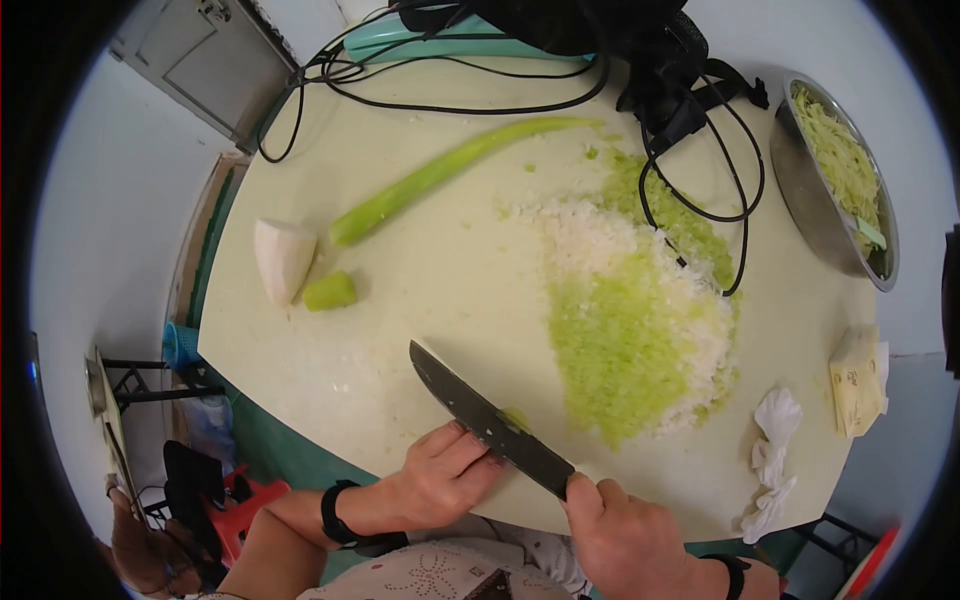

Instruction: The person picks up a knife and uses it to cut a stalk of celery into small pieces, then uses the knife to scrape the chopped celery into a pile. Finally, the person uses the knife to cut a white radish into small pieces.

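Note:
My right hand is wrapped around the handle of a dark-bladed kitchen knife, whose tip points to the upper left. Close against the blade's near side, my left hand has its fingers bent and drawn together; whatever they hold is hidden. A small green vegetable slice shows at the blade's far edge. To the right of the knife spreads a wide heap of finely diced green and white vegetable. Farther left lie a long peeled green stalk, a short green chunk and a piece of white radish.
A steel bowl of shredded green vegetable stands at the right edge. Black cables and a black strapped bag cover the table's back, one cable reaching the diced heap. Crumpled tissues and a tissue packet lie at right.

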